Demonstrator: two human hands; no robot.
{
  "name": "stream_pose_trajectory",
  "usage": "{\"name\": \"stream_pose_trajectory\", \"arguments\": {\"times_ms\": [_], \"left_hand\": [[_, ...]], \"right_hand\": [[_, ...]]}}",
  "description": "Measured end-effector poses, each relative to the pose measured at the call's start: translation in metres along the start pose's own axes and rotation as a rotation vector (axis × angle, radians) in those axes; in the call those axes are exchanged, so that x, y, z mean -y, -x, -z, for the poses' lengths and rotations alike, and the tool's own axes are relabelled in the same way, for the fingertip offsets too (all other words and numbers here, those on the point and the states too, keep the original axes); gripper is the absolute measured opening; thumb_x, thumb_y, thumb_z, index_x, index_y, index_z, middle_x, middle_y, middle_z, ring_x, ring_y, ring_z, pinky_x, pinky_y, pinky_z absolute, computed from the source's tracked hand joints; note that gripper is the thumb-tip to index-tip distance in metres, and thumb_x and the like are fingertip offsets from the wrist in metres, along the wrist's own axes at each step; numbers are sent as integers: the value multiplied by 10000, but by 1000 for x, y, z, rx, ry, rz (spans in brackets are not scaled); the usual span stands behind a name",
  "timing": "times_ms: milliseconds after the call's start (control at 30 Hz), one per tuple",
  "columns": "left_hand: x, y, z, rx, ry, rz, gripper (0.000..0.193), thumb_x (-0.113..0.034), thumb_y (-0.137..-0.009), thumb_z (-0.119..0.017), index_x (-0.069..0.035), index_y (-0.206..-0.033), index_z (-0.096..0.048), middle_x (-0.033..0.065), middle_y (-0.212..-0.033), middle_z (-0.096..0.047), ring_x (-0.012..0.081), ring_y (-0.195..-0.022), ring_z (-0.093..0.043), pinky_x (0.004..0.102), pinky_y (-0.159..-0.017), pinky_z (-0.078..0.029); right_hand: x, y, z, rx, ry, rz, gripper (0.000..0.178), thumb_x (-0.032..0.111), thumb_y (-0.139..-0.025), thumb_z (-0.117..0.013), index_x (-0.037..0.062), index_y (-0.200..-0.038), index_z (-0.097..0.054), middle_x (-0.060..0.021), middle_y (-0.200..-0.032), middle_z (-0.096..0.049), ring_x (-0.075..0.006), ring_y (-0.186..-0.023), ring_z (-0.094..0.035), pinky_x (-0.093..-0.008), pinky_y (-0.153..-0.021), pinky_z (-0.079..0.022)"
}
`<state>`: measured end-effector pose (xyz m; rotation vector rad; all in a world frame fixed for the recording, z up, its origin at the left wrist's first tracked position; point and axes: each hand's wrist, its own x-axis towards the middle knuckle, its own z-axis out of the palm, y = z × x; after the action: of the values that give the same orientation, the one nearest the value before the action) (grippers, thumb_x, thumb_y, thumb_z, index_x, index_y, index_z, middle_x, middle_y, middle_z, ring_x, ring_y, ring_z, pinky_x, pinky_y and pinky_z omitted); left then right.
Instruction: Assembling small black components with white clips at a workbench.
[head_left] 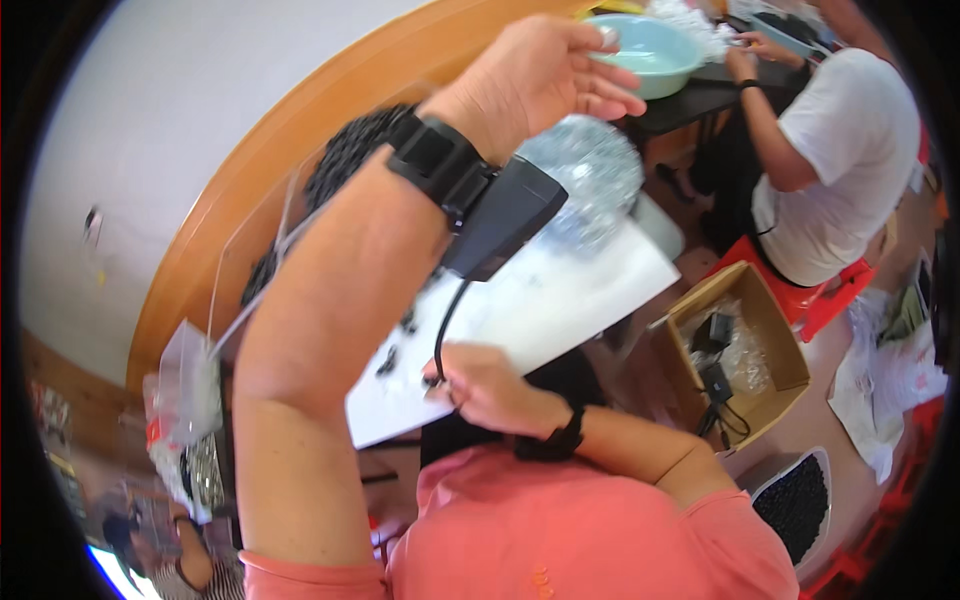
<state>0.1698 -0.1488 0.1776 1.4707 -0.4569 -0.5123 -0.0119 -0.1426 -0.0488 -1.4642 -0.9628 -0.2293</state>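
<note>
My left hand (550,78) reaches across to the far side, beside a pale blue basin (655,55). Its fingers are stretched out and apart, with something small and white at the thumb tip. Low over the near edge of the white tabletop (590,290), my right hand (485,385) is closed, fingers bent; a small dark bit shows at the fingertips, too blurred to name. Several small black parts (387,362) lie on the tabletop just left of it. A black boxy device (508,215) with a cable hangs at my left wrist, and the cable passes down to my right hand.
Clear plastic bag (590,180) on the table's far end. Heap of black pieces (350,150) behind my left arm. To the right: cardboard box (790,375) with black adapters, bin of black pieces (795,505), and a seated person in white (850,150). Another person (165,560) is lower left.
</note>
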Motion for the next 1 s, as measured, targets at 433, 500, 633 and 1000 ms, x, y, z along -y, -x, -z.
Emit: {"name": "stream_pose_trajectory", "arguments": {"times_ms": [433,500,633,1000], "left_hand": [[94,385,14,-525,-509,587,258,-149,-871,-697,-39,-1091,-778,8,-813,-712,57,-653,-591,231,-558,-484],[122,389,-2,-557,-526,542,252,-147,-889,-695,-34,-1101,-771,10,-807,-704,51,-626,-555,225,-551,-461],[165,364,-19,-728,-189,217,280,-132,-953,-673,4,-1193,-717,44,-917,-712,73,-690,-590,214,-568,-469],[196,358,-1,-726,313,-114,200,1,-961,-654,48,-1150,-700,97,-986,-710,118,-763,-619,230,-543,-476]], "right_hand": [[-4,2,-4,-4,18,82,236,-31,-799,-781,19,-999,-664,-64,-813,-620,-161,-686,-641,-286,-607,-496],[-3,1,-5,6,53,116,253,-43,-780,-786,21,-995,-671,-70,-817,-619,-168,-690,-637,-291,-593,-481],[8,-2,-10,-10,13,102,299,-45,-749,-793,32,-1015,-678,-79,-810,-609,-200,-698,-631,-309,-596,-488],[36,-5,-36,26,27,83,331,-64,-746,-783,39,-1043,-680,-85,-810,-618,-217,-688,-619,-318,-581,-487]]}}
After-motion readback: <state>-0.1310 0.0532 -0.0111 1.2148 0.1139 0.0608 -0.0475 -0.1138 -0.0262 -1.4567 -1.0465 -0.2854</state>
